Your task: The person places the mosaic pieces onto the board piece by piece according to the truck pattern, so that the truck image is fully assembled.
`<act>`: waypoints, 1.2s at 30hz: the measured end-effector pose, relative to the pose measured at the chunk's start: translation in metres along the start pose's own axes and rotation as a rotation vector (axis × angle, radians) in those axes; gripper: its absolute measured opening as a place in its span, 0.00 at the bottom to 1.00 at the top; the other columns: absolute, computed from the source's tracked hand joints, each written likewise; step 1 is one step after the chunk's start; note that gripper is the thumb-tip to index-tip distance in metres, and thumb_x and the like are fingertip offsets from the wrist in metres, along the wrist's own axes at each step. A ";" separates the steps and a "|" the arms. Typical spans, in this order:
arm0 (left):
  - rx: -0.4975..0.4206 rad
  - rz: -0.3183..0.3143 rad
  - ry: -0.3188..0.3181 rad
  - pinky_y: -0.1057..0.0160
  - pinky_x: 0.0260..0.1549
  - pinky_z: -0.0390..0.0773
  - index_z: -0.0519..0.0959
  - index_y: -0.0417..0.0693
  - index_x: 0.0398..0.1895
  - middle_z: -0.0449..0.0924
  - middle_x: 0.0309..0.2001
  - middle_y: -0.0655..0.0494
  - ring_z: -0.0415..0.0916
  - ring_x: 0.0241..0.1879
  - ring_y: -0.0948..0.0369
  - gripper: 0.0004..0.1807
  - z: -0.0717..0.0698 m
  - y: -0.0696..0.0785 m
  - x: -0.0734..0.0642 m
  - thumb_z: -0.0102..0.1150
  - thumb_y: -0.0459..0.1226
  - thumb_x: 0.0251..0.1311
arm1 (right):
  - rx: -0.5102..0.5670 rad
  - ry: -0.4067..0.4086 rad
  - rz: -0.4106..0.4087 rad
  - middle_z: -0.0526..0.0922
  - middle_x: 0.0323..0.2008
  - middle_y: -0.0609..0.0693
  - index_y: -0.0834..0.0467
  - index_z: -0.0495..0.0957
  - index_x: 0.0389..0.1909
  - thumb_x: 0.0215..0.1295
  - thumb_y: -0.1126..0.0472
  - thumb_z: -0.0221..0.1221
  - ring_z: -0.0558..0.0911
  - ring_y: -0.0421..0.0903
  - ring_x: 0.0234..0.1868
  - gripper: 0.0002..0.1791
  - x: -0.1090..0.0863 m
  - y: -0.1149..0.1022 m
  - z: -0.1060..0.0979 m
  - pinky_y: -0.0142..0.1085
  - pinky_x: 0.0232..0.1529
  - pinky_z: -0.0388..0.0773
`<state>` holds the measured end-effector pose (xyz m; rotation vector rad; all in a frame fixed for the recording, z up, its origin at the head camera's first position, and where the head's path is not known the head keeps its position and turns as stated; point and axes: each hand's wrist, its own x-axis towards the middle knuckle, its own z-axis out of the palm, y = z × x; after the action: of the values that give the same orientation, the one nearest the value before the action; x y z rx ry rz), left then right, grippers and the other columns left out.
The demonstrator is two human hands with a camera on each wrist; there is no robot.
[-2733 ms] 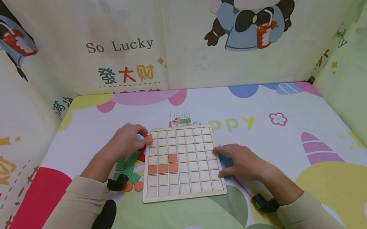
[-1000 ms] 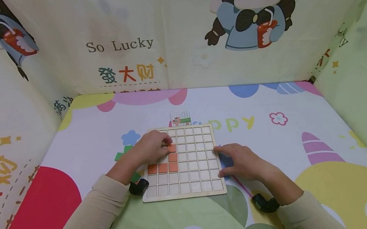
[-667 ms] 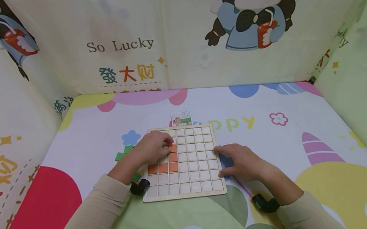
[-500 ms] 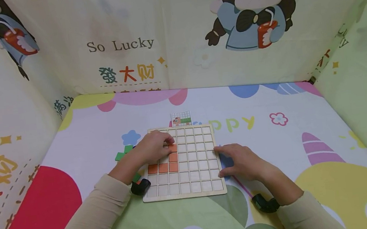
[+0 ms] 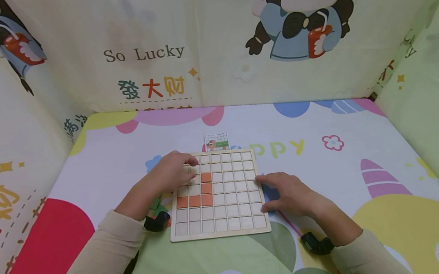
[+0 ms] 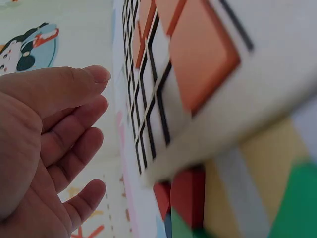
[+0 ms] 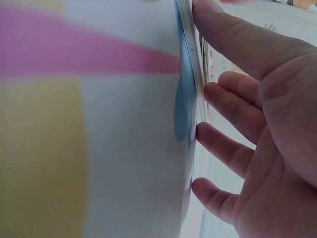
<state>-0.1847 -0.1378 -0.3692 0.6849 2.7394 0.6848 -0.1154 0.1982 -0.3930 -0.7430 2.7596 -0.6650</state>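
Observation:
A wooden grid board (image 5: 221,234) lies flat on the patterned table cover. Several orange square tiles (image 5: 207,200) sit in its cells: a row at the left, then a column rising from the row's right end. The column's top tile (image 5: 205,177) lies flat in its cell. My left hand (image 5: 168,173) hovers over the board's upper left, thumb and fingers apart; the left wrist view shows nothing between them. My right hand (image 5: 292,194) rests at the board's right edge, thumb and fingertips (image 7: 210,91) touching it with relaxed fingers.
Behind the board lies a small card (image 5: 216,143) with a printed grid picture. Green pieces (image 5: 156,205) lie left of the board, partly hidden by my left arm. Red pieces (image 6: 188,198) lie beside the board's edge in the left wrist view.
My left hand carried an orange tile from the left side to the top of the column, let it go, and has drawn back up and left. My right hand has stayed at the board's edge.

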 end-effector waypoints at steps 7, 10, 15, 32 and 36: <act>-0.010 -0.089 0.029 0.48 0.55 0.74 0.81 0.41 0.55 0.81 0.52 0.46 0.72 0.56 0.47 0.17 -0.013 -0.012 -0.010 0.65 0.36 0.63 | 0.003 -0.008 0.006 0.76 0.62 0.61 0.61 0.73 0.67 0.54 0.52 0.74 0.72 0.62 0.64 0.40 0.000 -0.001 -0.001 0.59 0.62 0.65; -0.014 -0.108 0.042 0.47 0.56 0.73 0.81 0.41 0.55 0.81 0.53 0.45 0.72 0.56 0.46 0.18 -0.015 -0.018 -0.015 0.65 0.36 0.64 | 0.008 -0.010 0.008 0.76 0.62 0.61 0.61 0.72 0.67 0.54 0.52 0.74 0.72 0.62 0.64 0.40 0.000 -0.001 -0.001 0.59 0.62 0.65; -0.024 -0.141 0.053 0.45 0.57 0.73 0.80 0.40 0.56 0.80 0.54 0.44 0.71 0.58 0.45 0.18 -0.019 -0.028 -0.021 0.63 0.36 0.64 | 0.009 -0.008 0.003 0.76 0.62 0.61 0.61 0.72 0.67 0.54 0.52 0.74 0.72 0.62 0.64 0.40 0.000 0.000 -0.001 0.59 0.61 0.66; 0.005 -0.192 0.005 0.46 0.53 0.76 0.80 0.39 0.57 0.79 0.52 0.43 0.70 0.53 0.45 0.20 -0.013 -0.044 -0.023 0.65 0.34 0.62 | 0.009 0.000 -0.003 0.76 0.62 0.60 0.60 0.73 0.66 0.54 0.52 0.74 0.72 0.62 0.64 0.39 0.000 0.000 -0.001 0.59 0.62 0.66; 0.013 -0.193 0.003 0.47 0.53 0.76 0.79 0.39 0.57 0.79 0.52 0.42 0.70 0.52 0.46 0.20 -0.011 -0.045 -0.022 0.64 0.33 0.63 | 0.009 -0.001 -0.004 0.76 0.62 0.60 0.60 0.73 0.66 0.54 0.52 0.74 0.72 0.62 0.64 0.39 0.000 0.000 -0.001 0.59 0.62 0.66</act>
<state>-0.1869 -0.1878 -0.3793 0.4146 2.7670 0.6248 -0.1156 0.1987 -0.3920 -0.7471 2.7533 -0.6778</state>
